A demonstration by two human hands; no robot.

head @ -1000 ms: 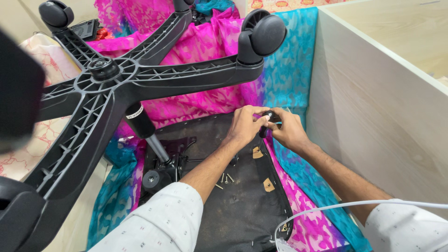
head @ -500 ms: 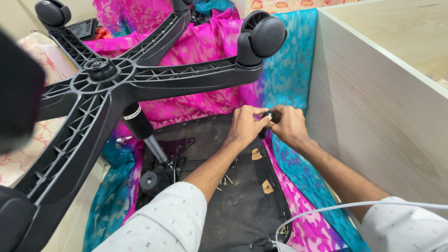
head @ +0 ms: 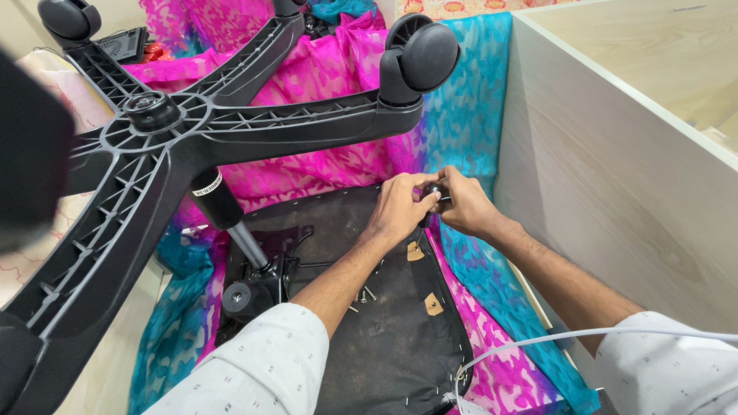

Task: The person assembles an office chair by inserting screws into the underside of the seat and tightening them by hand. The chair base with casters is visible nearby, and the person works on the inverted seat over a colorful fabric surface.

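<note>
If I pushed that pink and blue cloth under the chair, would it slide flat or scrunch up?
The pink and blue cloth would probably scrunch: it already lies in soft folds. It looks thin and light, so likely floppy. The upturned chair seat rests on it, so that part would likely stay pinned.

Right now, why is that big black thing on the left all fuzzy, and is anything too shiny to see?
Head view: the big black shape at the left edge sits too close to the camera, so it blurs. The hands, left and right, and the black five-armed plastic chair base look sharp. The light is soft and even, with no strong glare.
</note>
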